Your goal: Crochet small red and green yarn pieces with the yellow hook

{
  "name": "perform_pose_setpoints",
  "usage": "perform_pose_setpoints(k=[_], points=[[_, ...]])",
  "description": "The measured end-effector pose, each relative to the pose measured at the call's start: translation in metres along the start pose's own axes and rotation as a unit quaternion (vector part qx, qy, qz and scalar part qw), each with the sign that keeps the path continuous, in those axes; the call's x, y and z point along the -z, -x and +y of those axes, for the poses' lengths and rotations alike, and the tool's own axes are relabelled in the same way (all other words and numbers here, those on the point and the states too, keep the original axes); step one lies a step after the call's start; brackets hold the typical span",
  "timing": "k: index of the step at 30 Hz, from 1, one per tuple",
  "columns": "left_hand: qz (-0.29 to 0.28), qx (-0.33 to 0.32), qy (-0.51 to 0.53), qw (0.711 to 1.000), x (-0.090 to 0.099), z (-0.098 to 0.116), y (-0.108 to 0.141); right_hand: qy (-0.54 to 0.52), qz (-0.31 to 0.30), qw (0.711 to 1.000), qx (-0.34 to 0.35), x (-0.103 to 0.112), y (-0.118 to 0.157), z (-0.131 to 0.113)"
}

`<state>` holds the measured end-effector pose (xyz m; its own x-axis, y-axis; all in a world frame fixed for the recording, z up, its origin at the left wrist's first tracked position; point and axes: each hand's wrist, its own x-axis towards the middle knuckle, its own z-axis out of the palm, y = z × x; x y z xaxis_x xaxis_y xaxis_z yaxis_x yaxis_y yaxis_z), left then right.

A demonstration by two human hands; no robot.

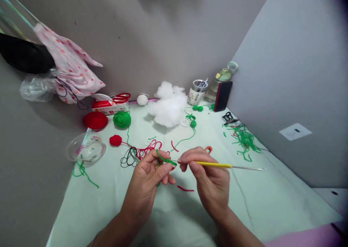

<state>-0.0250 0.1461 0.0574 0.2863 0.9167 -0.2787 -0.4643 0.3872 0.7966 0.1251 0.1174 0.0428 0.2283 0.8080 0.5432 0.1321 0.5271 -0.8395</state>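
Between the fingertips of my left hand [149,176] is a small green crochet piece [170,162] with a bit of red at its lower edge. Green yarn loops over the left index finger. My right hand [210,178] grips a crochet hook [214,164] by its yellow handle. One slim metal end reaches left to the green piece; the other metal end sticks out to the right. Whether the hook tip sits inside a stitch is too small to tell. A short red yarn scrap [185,189] lies on the table below the hands.
White stuffing [168,107] is heaped at the back. Red yarn [95,120], a green yarn ball [122,119] and a clear plastic bowl [89,149] stand left. A pen cup [197,93], phone [223,96] and green yarn scraps [246,138] are right.
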Motion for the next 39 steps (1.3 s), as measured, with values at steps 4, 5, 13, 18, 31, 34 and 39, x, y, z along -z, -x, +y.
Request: perform_pose_setpoints(k=[4,5,13,18,31,34,39], points=[[0.006,-0.016,-0.014,1.0,0.001,-0.001,-0.001,0.018,-0.007,1.0,0.011,0.002,0.001,-0.002],[0.005,-0.02,-0.021,1.0,0.002,-0.001,-0.001,0.026,-0.01,0.999,0.018,0.002,0.002,-0.002],[-0.023,0.01,0.0,1.0,0.001,-0.001,-0.001,0.003,-0.004,1.0,0.004,-0.004,0.003,0.001],[-0.009,0.011,0.004,1.0,0.001,0.002,0.001,-0.053,-0.016,0.998,-0.029,-0.004,0.001,0.004],[-0.04,0.002,-0.029,0.999,0.005,0.0,0.002,-0.22,0.016,0.957,-0.186,-0.004,-0.001,0.009],[-0.041,0.001,-0.037,0.998,0.006,0.002,0.002,-0.254,0.019,0.946,-0.202,-0.004,-0.006,0.006],[-0.047,-0.004,-0.059,0.997,0.008,0.003,0.001,-0.221,-0.006,0.962,-0.159,0.002,-0.005,0.004]])
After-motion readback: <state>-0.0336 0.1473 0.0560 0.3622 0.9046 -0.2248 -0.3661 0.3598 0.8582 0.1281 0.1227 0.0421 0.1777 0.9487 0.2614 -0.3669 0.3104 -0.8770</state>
